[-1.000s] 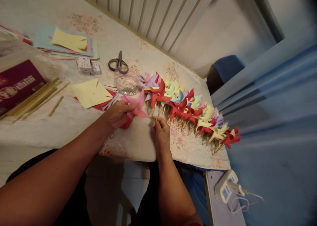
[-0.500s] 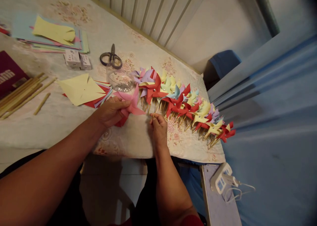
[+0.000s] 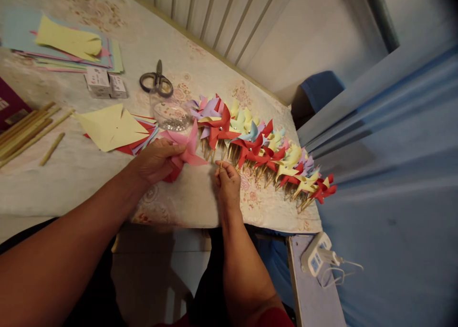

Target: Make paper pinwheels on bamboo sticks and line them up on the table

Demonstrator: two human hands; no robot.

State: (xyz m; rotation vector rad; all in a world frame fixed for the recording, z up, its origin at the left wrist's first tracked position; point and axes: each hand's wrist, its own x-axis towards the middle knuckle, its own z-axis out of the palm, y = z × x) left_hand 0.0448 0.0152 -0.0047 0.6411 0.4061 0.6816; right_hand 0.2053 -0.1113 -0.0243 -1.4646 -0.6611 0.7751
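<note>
Over the table's front part, my left hand pinches a pink paper pinwheel between thumb and fingers. A red paper piece shows just below that hand; whether it is held too, I cannot tell. To the right, apart from the pinwheel, my right hand is closed in a pinch on a thin tan stick, with only its tip showing. Behind the hands stand finished pinwheels in red, yellow, blue and purple on sticks. A clear container of small metal pins lies just beyond the pink pinwheel.
Cut paper squares lie beyond my left forearm. Scissors, small white boxes and a coloured paper stack are farther back. Tan sticks lie at far left. A power strip sits right, near a blue curtain.
The whole view has shifted slightly, so the table's things appear a little further left. Both hands keep nearly the same pose and the pink pinwheel stays in my left hand.
</note>
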